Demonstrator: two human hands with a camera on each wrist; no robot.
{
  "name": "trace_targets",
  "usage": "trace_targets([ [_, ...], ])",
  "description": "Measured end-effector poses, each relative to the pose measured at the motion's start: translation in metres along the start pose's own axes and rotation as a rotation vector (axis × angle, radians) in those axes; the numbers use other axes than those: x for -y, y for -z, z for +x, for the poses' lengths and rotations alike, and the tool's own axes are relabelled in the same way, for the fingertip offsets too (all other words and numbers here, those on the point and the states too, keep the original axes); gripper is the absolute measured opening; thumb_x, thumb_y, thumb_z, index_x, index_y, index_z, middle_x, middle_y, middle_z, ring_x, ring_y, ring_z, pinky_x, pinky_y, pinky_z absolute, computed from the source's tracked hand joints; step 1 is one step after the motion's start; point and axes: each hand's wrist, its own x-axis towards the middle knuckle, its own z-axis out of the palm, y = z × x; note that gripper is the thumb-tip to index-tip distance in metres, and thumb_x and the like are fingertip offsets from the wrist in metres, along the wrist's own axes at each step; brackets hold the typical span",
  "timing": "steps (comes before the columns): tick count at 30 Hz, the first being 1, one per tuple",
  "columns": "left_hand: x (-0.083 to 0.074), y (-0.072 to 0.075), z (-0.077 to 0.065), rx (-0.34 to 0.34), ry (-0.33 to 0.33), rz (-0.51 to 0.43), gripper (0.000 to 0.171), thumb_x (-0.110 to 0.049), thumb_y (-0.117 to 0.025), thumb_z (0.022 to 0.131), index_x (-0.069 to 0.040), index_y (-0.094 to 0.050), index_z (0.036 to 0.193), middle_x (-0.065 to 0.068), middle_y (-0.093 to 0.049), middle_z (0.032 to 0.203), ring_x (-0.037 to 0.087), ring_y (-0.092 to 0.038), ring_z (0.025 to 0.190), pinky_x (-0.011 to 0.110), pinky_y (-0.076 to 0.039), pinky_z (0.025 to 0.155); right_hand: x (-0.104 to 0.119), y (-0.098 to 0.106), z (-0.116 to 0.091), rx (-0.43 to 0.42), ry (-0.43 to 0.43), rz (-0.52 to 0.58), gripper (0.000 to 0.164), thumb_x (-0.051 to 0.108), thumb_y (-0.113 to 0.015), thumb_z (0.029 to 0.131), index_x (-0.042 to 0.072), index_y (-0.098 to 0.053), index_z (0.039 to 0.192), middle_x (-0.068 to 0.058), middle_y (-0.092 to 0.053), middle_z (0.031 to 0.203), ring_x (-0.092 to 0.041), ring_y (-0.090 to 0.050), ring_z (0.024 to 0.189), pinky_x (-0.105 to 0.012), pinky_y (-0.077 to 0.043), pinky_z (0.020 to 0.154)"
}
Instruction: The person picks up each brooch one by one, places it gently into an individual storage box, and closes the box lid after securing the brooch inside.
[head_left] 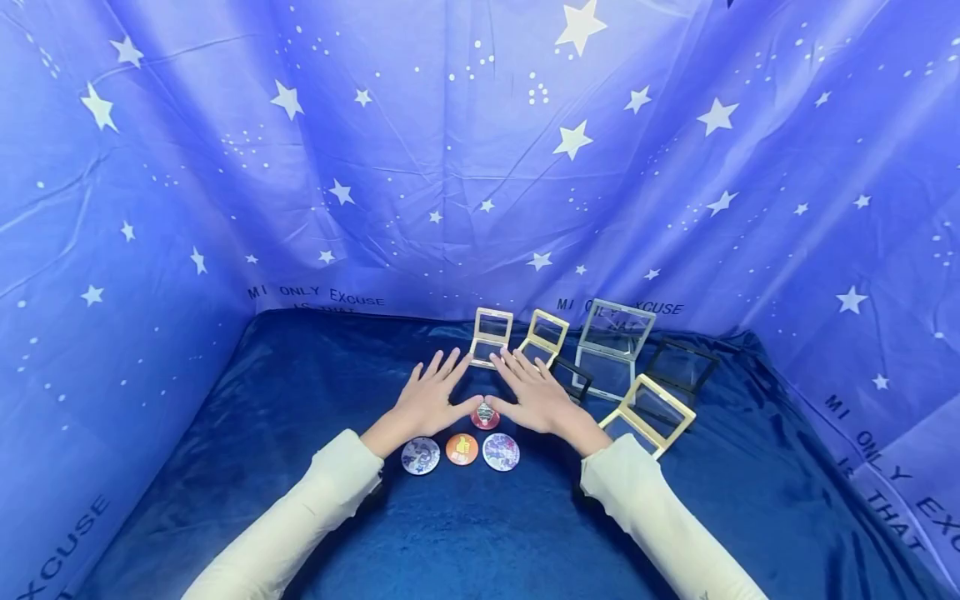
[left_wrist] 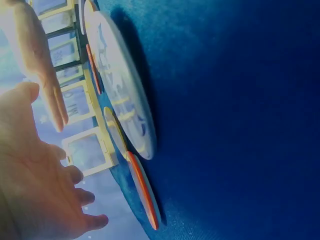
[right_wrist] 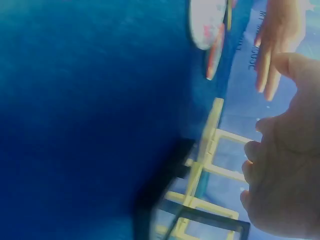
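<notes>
My left hand (head_left: 426,402) and right hand (head_left: 538,398) hover palms down with fingers spread and straight, holding nothing. Between the thumbs lies a red round badge (head_left: 485,419), partly covered by them. Nearer me are an orange badge with a yellow thumbs-up (head_left: 462,449), a purple-blue patterned badge (head_left: 501,452) and a grey-blue patterned badge (head_left: 420,457). Just beyond the fingertips, a cream hinged display frame (head_left: 493,323) and a yellow one (head_left: 550,329) stand unfolded. In the left wrist view, the left hand (left_wrist: 42,175) is raised above the badges; the right wrist view shows the right hand (right_wrist: 287,150) empty too.
To the right stand a large grey-green hinged frame (head_left: 636,333), a black frame (head_left: 678,362), a smaller black frame (head_left: 576,377) partly behind the right hand, and a yellow unfolded frame (head_left: 686,421). Dark blue cloth (head_left: 480,533) covers the table; a starry curtain (head_left: 420,167) surrounds it.
</notes>
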Motion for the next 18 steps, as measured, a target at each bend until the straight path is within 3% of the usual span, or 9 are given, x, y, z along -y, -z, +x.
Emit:
trace_targets([
  [9, 0.003, 0.010, -0.001, -0.016, 0.021, -0.056, 0.081, -0.062, -0.047, 0.100, -0.021, -0.019, 0.164, 0.013, -0.021, 0.170, 0.039, -0.015, 0.158, 0.062, -0.013, 0.125, -0.011, 0.037, -0.001, -0.079, 0.046, 0.065, 0.068, 0.048, -0.048, 0.105, 0.015, -0.029, 0.161, -0.018, -0.025, 0.168, -0.040, -0.014, 0.157, -0.061, -0.009, 0.125],
  [15, 0.006, 0.015, -0.003, -0.067, 0.022, -0.092, 0.081, -0.059, -0.051, 0.100, -0.017, -0.023, 0.163, 0.017, -0.027, 0.167, 0.042, -0.022, 0.155, 0.061, -0.016, 0.124, -0.025, 0.064, -0.009, -0.121, 0.022, 0.108, 0.061, 0.034, -0.060, 0.102, 0.007, -0.044, 0.154, -0.024, -0.039, 0.159, -0.047, -0.028, 0.151, -0.067, -0.027, 0.117],
  [16, 0.006, 0.015, -0.004, -0.076, 0.019, -0.100, 0.080, -0.058, -0.051, 0.100, -0.017, -0.023, 0.163, 0.018, -0.029, 0.166, 0.042, -0.024, 0.155, 0.061, -0.017, 0.124, -0.027, 0.067, -0.011, -0.123, 0.007, 0.099, 0.059, 0.032, -0.061, 0.101, 0.007, -0.046, 0.153, -0.025, -0.042, 0.157, -0.047, -0.032, 0.149, -0.067, -0.032, 0.114],
  [18, 0.007, 0.017, -0.005, -0.094, 0.018, -0.121, 0.080, -0.057, -0.052, 0.100, -0.016, -0.025, 0.163, 0.018, -0.030, 0.166, 0.042, -0.026, 0.154, 0.061, -0.018, 0.124, -0.032, 0.072, -0.015, -0.108, -0.033, 0.103, 0.057, 0.029, -0.063, 0.100, 0.008, -0.048, 0.151, -0.028, -0.059, 0.139, -0.045, -0.058, 0.127, -0.061, -0.047, 0.102],
])
